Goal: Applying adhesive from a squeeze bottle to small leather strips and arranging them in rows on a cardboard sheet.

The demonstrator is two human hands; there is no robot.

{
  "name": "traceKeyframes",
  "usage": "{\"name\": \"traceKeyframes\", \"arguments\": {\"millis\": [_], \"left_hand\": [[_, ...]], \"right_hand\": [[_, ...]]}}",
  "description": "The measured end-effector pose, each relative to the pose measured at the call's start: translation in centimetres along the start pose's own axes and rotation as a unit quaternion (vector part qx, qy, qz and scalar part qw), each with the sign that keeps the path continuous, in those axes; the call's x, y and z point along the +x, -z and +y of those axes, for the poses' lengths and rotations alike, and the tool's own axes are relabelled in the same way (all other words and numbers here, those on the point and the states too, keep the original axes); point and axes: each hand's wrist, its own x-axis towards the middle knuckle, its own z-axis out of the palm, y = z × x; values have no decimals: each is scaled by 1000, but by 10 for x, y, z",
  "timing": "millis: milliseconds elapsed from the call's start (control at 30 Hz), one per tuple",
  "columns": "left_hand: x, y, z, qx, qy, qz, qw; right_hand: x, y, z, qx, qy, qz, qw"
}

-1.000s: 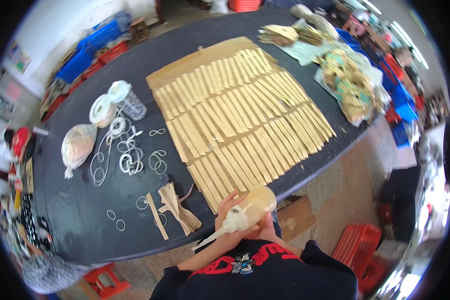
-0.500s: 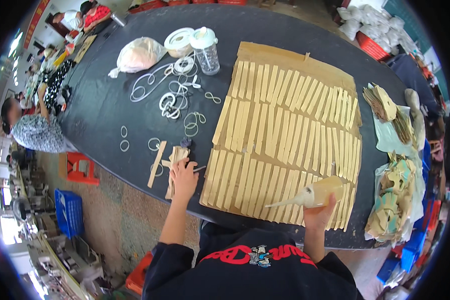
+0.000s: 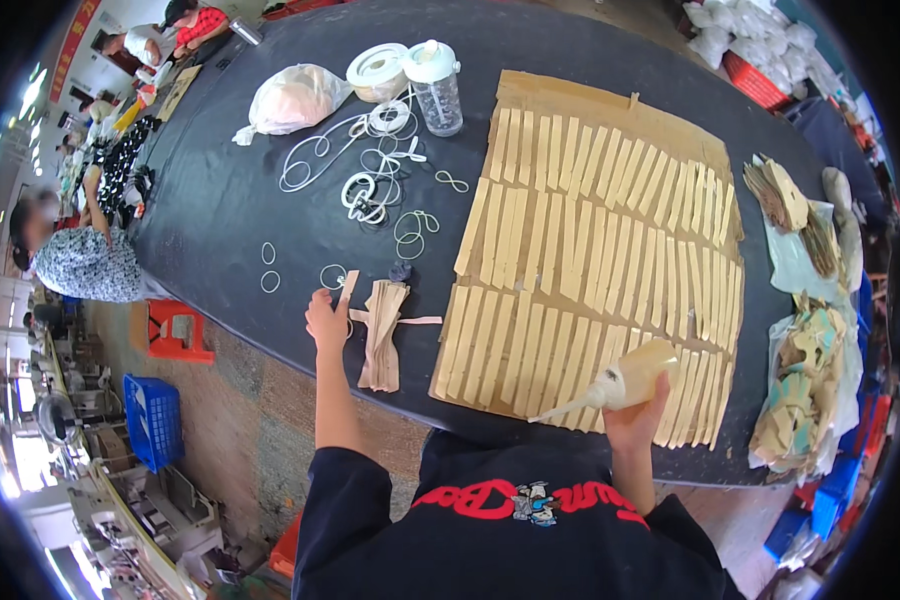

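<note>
My left hand (image 3: 326, 320) is closed on a narrow pale tan strip (image 3: 349, 287), its upper end showing past the fingers. Just right of it lies a bundle of similar strips (image 3: 381, 340), with a light band crossing beneath or around its middle. A small dark lump (image 3: 400, 271) sits by the bundle's top. In my right hand (image 3: 634, 422) is a squeeze bottle (image 3: 642, 374) with pale yellowish contents. Its long nozzle points left and down, over the lower row of strips (image 3: 515, 350) laid on a cardboard sheet (image 3: 570, 97).
Loops of white cord (image 3: 363, 196) and thin bands lie on the black table (image 3: 210, 215). Behind them stand a plastic bag (image 3: 295, 98), a white roll (image 3: 377, 70) and a lidded clear cup (image 3: 437, 92). Bagged cut pieces (image 3: 805, 390) line the right edge. A person (image 3: 87, 262) sits at left.
My left hand has left the bundle, moved left and taken hold of the loose strip beside it. The bottle stays in my right hand over the strips. The whole view has shifted slightly.
</note>
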Motion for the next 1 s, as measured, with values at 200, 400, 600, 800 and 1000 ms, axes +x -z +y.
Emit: {"name": "traceKeyframes", "arguments": {"millis": [200, 400, 600, 800, 1000], "left_hand": [[13, 17, -11, -21, -90, -29, 995], [20, 76, 7, -238, -20, -43, 970], [-13, 100, -17, -294, -193, -197, 915], [-14, 73, -64, -228, -159, -316, 907], [-6, 48, -28, -139, -200, -183, 952]], "right_hand": [[-6, -25, 52, 3, 0, 39, 999], [-7, -61, 78, 5, -2, 23, 1000], [-10, -68, 90, -12, 25, -14, 1000], [-18, -66, 100, -17, 20, 13, 1000], [-18, -68, 108, -7, 14, 4, 1000]]}}
